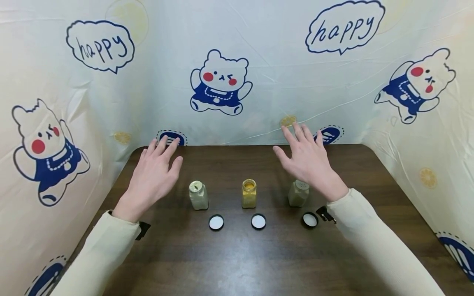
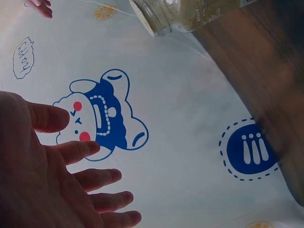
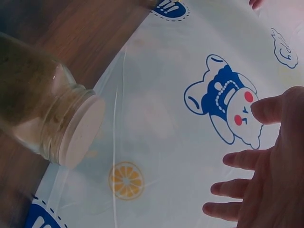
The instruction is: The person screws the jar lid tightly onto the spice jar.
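My left hand point(image 1: 153, 176), fingers spread, is held over the table's left side and holds nothing. Nearest to it is a square glass jar of pale powder point(image 1: 199, 196), whose lid is off. In the middle stands a jar of yellow powder point(image 1: 249, 195), its mouth uncovered. My right hand point(image 1: 307, 158), also spread and holding nothing, is over the right side. Just below it in the head view is a jar of greenish-brown powder point(image 1: 298, 196) with a perforated insert on top. The right wrist view shows this jar point(image 3: 28, 99) large, beside the hand point(image 3: 270, 166).
In front of the jars lie three black screw lids, white inside up: the left lid point(image 1: 216, 222), the middle lid point(image 1: 258, 221) and the right lid point(image 1: 310, 220). A printed cloth point(image 1: 274, 90) hangs behind and beside the brown wooden table point(image 1: 177, 263).
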Motion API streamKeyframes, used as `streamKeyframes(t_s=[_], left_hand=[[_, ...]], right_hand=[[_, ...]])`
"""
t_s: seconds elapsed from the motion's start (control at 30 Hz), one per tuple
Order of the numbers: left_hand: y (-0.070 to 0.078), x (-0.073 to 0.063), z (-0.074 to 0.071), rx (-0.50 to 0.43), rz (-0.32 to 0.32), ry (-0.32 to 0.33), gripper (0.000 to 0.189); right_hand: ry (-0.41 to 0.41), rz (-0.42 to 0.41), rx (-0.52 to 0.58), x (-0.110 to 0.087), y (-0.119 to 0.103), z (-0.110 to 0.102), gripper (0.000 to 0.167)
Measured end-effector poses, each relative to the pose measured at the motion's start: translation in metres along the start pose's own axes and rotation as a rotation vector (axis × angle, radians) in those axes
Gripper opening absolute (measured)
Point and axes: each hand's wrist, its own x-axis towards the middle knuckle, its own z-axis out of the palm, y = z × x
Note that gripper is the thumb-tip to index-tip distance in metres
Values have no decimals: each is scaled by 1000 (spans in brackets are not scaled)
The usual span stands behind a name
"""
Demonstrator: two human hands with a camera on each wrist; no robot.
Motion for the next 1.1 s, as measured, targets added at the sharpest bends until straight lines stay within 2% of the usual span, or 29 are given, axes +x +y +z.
streamKeyframes(t_s=[0.37, 0.8, 1.1], left_hand=[[-4, -7, 6, -25, -12, -43, 61], [-10, -13, 10, -44, -3, -31, 60], [-10, -21, 11, -68, 11, -84, 65]], right_hand=[[-39, -3, 6, -3, -7, -2, 76], [-52, -13, 14, -5, -13, 3, 77], [-54, -36, 41, -9, -23, 9, 75]])
